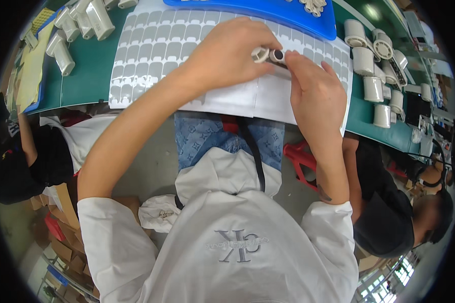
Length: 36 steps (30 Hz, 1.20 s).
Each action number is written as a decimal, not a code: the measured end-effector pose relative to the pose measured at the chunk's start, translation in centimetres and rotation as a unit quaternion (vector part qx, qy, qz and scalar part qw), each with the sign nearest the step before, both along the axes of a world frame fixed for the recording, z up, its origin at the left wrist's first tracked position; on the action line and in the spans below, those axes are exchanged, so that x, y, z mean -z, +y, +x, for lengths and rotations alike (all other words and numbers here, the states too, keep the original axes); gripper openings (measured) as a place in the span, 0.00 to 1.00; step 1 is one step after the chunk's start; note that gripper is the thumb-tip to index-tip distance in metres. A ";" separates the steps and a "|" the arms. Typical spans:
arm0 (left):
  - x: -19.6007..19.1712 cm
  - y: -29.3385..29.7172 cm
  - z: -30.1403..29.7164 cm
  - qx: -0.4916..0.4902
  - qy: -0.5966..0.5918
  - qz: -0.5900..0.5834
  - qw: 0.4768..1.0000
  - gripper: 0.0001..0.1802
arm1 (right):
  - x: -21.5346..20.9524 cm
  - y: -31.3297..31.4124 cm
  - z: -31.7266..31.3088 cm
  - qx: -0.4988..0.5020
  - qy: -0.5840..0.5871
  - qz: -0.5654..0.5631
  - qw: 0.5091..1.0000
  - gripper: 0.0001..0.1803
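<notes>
Over the sheets on the table, my left hand curls around a small white plastic part with an open, ribbed end. Close beside that opening is a round white end with a dark centre; I cannot tell if both belong to one piece. My right hand pinches at the right side of the same part, its fingertips next to the dark-centred end. My fingers hide most of the part. Beneath my hands lie sheets of grey rounded labels, with a blank white area near the table's front edge.
White plastic housings lie at the far left, and several white cylindrical parts at the right. A blue tray with small white pieces stands at the back. People sit on both sides; a red stool stands below the table.
</notes>
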State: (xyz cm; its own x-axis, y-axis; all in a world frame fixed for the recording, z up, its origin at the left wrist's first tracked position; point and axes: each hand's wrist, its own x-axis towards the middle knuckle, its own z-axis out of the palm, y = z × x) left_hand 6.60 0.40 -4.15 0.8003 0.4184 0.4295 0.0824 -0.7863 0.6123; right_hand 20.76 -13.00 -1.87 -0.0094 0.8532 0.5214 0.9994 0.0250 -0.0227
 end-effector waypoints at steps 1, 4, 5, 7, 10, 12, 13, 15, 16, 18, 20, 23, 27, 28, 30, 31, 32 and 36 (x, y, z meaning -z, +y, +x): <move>0.2 0.0 -0.1 0.005 0.000 0.004 1.000 0.17 | 0.1 -0.4 -0.1 -0.010 0.026 -0.006 1.000 0.08; 0.4 -0.4 -0.4 -0.012 -0.002 0.045 0.999 0.17 | -0.3 -0.1 0.4 -0.036 0.127 -0.026 0.991 0.09; 0.4 -0.6 -0.4 -0.015 -0.004 0.048 0.999 0.17 | -0.3 -0.3 1.1 -0.033 0.180 -0.054 0.982 0.10; -0.1 -0.3 -0.2 -0.015 0.017 0.062 0.998 0.19 | -0.5 -0.2 1.9 -0.045 0.239 -0.082 0.967 0.12; 0.5 0.1 0.0 -0.016 0.020 0.072 0.997 0.20 | -0.8 0.4 2.0 -0.081 0.215 -0.082 0.970 0.14; 0.2 0.3 0.1 -0.016 0.027 0.058 0.998 0.20 | -0.4 1.0 2.1 -0.089 0.215 -0.079 0.969 0.14; 0.1 0.4 0.0 -0.020 0.040 0.040 0.998 0.20 | -0.2 1.2 2.1 -0.093 0.214 -0.077 0.969 0.14; -0.2 0.5 -0.1 -0.031 0.056 0.030 0.997 0.20 | 0.1 1.4 2.1 -0.112 0.217 -0.055 0.968 0.14; -0.1 0.3 0.1 -0.034 0.061 0.037 0.997 0.20 | 0.3 1.5 2.0 -0.122 0.218 -0.044 0.967 0.14; -0.4 0.2 0.0 -0.035 0.077 0.038 0.996 0.20 | 0.8 1.2 1.9 -0.106 0.302 -0.051 0.946 0.14; -0.8 0.3 0.2 -0.019 0.097 0.022 0.995 0.21 | 1.8 0.8 1.8 -0.098 0.372 -0.034 0.922 0.14; -0.6 1.2 0.2 0.006 0.090 0.029 0.996 0.22 | 2.8 0.8 1.8 -0.107 0.496 0.042 0.861 0.13; -0.9 1.4 -0.1 -0.003 0.102 0.041 0.994 0.23 | 1.1 1.6 1.3 -0.136 0.558 0.128 0.808 0.12; -0.7 1.4 0.1 0.000 0.094 0.042 0.995 0.22 | 0.9 1.3 1.7 -0.118 0.487 0.118 0.857 0.13; -0.3 1.3 0.1 -0.002 0.083 0.044 0.996 0.22 | -0.3 0.5 2.1 -0.074 0.308 0.046 0.947 0.15; -0.1 1.4 0.1 -0.007 0.082 0.041 0.996 0.22 | -0.4 0.3 2.4 -0.085 0.282 0.033 0.955 0.15; -0.1 1.2 0.1 -0.010 0.082 0.037 0.996 0.22 | -0.2 0.1 2.5 -0.094 0.257 0.020 0.962 0.15; -0.2 1.4 -0.1 -0.006 0.063 0.032 0.997 0.21 | -0.5 -0.1 1.9 -0.063 0.258 -0.044 0.963 0.14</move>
State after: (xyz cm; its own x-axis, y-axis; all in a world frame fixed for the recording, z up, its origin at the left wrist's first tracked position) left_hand 6.46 1.76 -3.98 0.8448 0.4033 0.3517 0.1659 -0.8222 0.5445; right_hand 22.64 -13.08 -1.35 0.1253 0.9032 0.4105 0.8436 0.1208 -0.5232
